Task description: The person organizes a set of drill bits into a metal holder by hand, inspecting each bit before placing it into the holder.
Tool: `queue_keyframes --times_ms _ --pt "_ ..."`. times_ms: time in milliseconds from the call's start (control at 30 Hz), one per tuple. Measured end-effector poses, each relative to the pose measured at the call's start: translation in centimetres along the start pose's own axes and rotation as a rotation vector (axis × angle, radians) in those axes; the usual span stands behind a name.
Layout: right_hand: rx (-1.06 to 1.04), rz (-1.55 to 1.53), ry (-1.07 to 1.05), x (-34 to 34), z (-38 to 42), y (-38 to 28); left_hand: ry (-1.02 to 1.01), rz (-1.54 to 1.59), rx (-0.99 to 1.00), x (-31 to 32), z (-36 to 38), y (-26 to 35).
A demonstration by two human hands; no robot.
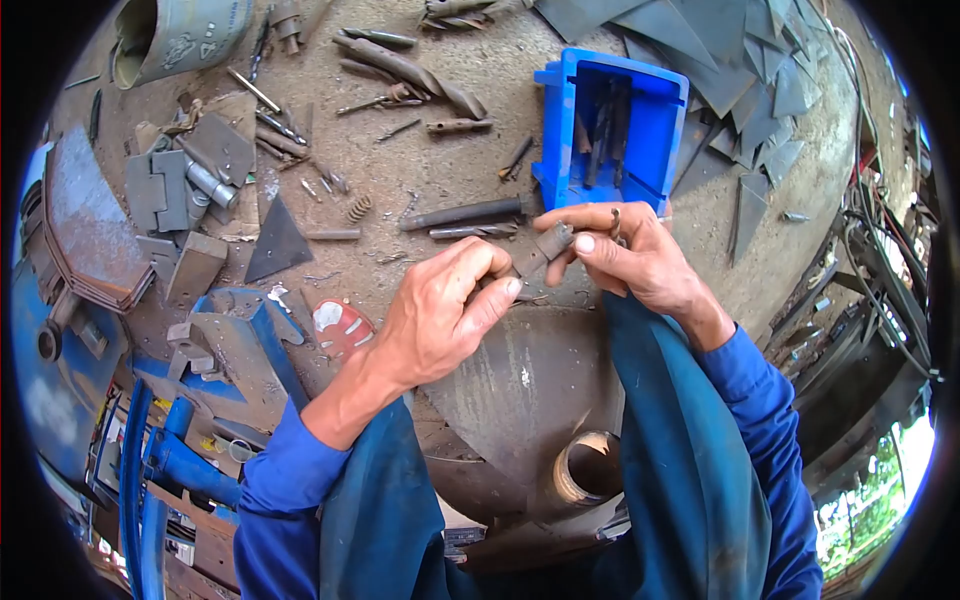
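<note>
Head view: left hand (437, 302) and right hand (643, 258) each pinch one end of a short metal piece (546, 248) near frame centre, probably for a steady two-sided grip, with blue bin (557, 130) and drill bits (425, 75), upper middle, seemingly set within easy reach.

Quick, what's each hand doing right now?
Left hand: closed, holding one end of a small metal part.
Right hand: closed, holding the other end of the same part.

Bright daylight, fisheye-bent edges, black corners, seemingly overexposed lower right
</note>
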State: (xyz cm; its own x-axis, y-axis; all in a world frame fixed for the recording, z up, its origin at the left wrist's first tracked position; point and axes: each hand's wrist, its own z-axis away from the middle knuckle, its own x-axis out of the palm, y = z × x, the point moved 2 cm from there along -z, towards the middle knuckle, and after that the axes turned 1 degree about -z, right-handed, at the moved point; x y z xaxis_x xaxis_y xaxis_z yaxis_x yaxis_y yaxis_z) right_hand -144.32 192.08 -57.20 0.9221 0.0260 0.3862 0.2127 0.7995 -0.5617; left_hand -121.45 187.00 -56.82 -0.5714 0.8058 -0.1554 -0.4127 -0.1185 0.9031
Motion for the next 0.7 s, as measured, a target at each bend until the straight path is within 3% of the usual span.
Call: queue_keyframes --times_ms 200,700 --pt "-0.114 -0.099 -0.035 0.6 0.7 -0.4 0.029 0.013 0.022 -0.5 -0.1 1.3" --pt "-0.094 -0.114 -0.048 1.4 1.4 -1.6 0.046 0.177 -0.071 0.3 -0.3 1.0"
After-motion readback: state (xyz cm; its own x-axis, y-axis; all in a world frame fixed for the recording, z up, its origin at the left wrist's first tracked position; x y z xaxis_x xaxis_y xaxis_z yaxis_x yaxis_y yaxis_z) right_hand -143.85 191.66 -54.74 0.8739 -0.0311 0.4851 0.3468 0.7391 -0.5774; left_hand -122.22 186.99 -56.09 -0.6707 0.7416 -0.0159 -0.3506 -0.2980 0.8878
